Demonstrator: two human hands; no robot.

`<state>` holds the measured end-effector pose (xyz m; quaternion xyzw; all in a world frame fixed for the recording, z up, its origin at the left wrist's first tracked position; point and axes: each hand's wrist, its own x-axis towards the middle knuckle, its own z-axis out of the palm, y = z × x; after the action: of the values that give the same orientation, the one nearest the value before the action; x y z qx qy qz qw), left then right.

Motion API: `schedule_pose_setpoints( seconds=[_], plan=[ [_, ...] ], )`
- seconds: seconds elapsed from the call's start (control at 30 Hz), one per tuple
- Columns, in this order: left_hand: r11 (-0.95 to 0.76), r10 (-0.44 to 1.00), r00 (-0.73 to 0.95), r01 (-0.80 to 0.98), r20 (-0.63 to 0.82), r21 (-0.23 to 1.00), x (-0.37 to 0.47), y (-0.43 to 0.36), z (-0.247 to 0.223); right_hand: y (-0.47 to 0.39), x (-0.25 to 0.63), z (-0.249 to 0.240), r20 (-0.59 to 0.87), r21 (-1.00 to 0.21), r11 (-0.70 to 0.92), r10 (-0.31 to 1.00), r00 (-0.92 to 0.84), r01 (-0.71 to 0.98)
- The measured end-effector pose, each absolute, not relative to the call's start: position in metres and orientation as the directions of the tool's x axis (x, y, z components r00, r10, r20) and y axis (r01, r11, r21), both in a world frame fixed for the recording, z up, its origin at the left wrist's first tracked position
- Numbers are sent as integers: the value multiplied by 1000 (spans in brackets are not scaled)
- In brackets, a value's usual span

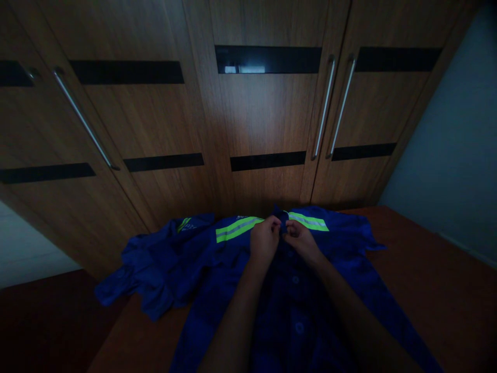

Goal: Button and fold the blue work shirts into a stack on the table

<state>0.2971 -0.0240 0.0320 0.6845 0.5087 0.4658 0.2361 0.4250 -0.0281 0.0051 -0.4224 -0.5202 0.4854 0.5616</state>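
A dark blue shirt (229, 264) with yellow-green reflective strips lies spread out, front up, with a row of buttons down its middle. Near the collar, my left hand (266, 237) pinches the shirt's front edge. Close beside it on the right, my right hand (300, 238) also has its fingers closed on the cloth at the collar. The fingertips nearly meet, and the small part between them is too dark to make out. More bunched blue cloth (155, 264) lies to the left, with a small reflective strip and pale lettering.
Wooden cabinet doors (264, 114) with long metal handles and dark bands stand just behind the shirt. The reddish-brown surface (423, 269) reaches out to the right, beside a bluish wall (454, 150).
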Motion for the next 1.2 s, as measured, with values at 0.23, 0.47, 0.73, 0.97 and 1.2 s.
schedule_pose_setpoints(
  seconds=[0.23,0.47,0.73,0.97,1.2],
  plan=[
    [-369,920,69,480,385,796,299,-24,27,-27,424,4,221,-974,220,975,-3,-59],
    [-343,937,43,315,347,885,298,-15,20,-28,424,2,269,-963,269,962,-39,-5],
    [-313,950,48,139,309,940,298,-14,19,-26,424,-4,349,-920,352,936,-47,173],
    [-221,975,-24,26,222,975,299,-13,13,-32,423,-3,406,-878,428,903,-141,214],
    [-150,988,-35,-20,149,988,300,-16,16,-31,428,0,474,-817,451,880,-27,359]
  ],
)
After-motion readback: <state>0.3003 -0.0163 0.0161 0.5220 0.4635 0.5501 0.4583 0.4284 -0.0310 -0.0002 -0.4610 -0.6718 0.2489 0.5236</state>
